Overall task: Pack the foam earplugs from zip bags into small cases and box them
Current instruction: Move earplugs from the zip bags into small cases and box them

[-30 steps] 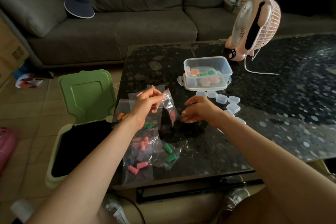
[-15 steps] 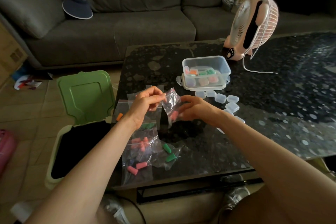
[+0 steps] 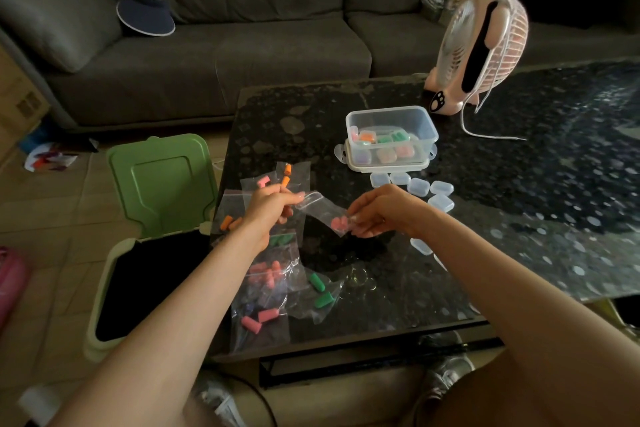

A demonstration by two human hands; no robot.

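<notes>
A clear zip bag (image 3: 322, 211) with pink earplugs (image 3: 338, 222) in its lower end is stretched between both hands above the dark table (image 3: 519, 218). My left hand (image 3: 268, 210) pinches its top edge and my right hand (image 3: 379, 210) pinches the end with the plugs. Several more zip bags (image 3: 266, 284) with pink, orange and green plugs lie at the table's left front. Several empty small clear cases (image 3: 419, 185) lie beside my right hand. Behind them stands a clear plastic box (image 3: 391, 139) holding filled cases.
A green bin (image 3: 152, 218) with its lid up stands on the floor left of the table. A pink desk fan (image 3: 481, 42) with a white cord sits at the table's far edge. A grey sofa with a dark visor hat (image 3: 145, 14) is behind.
My right hand has come in and taken hold of the bag's lower end. The bag, hanging upright from my left hand before, is now pulled out sideways between both hands.
</notes>
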